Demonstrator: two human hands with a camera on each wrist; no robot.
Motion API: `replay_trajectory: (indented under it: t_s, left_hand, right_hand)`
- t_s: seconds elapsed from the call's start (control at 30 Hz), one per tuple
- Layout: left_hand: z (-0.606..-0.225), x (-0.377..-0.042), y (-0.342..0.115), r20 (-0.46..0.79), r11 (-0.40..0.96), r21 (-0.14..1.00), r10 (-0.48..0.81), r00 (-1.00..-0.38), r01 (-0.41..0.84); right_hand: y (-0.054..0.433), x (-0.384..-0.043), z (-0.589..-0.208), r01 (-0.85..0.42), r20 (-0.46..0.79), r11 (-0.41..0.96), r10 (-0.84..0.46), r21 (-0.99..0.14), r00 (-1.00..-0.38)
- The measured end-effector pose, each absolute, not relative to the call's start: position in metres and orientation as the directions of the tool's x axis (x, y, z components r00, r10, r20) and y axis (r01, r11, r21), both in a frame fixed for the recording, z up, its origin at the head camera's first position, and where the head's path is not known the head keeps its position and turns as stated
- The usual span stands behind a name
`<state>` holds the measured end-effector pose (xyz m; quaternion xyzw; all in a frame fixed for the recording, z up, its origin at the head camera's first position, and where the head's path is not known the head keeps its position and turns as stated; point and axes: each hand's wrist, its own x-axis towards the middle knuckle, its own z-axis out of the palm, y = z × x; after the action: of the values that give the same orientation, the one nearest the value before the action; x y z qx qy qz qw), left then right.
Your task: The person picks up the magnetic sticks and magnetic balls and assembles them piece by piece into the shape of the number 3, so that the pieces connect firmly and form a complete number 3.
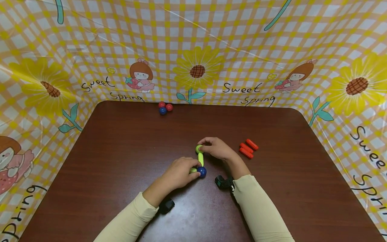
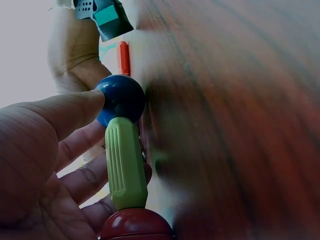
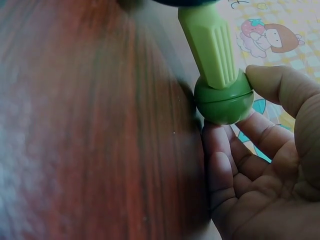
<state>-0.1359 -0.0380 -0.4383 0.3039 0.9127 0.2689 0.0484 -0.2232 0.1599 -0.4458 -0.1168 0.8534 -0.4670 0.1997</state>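
With the blue ball [image 1: 201,172] taken as the centre of the clock and twelve pointing to the far edge, the joined piece lies mid-table: one green rod [image 1: 201,160] runs up to a green ball [image 1: 198,149] at twelve. The left hand [image 1: 180,172], at nine, grips the blue ball, its thumb against the side; it hides most of a second rod [image 2: 126,165] and all of the red ball [image 2: 136,226] at that rod's end from the head view. The right hand [image 1: 216,148], at one, pinches the green ball between thumb and fingers. Three red rods [image 1: 246,152] lie near one another at two, the right wrist standing between them and the blue ball. Three loose balls [image 1: 163,111], two red and one blue, cluster at eleven by the far edge of the table [image 1: 121,141]. A wrist camera [image 1: 223,182] sits at four, under the right sleeve's cuff.
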Motion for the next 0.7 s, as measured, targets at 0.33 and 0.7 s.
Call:
replay_trajectory:
  t_s: [0.33,0.7]
  left_hand:
    - [-0.4390,-0.1362,-0.0392,0.081,0.661,0.531,0.584,-0.808,0.531]
    - [-0.4391,-0.1374,-0.0395,0.083,0.657,0.537,0.584,-0.808,0.530]
  right_hand:
    - [0.1611,-0.2215,-0.4453,0.000,-0.240,0.536,-0.378,-0.844,-0.894]
    - [0.1617,-0.2224,-0.4451,0.003,-0.231,0.518,-0.376,-0.855,-0.897]
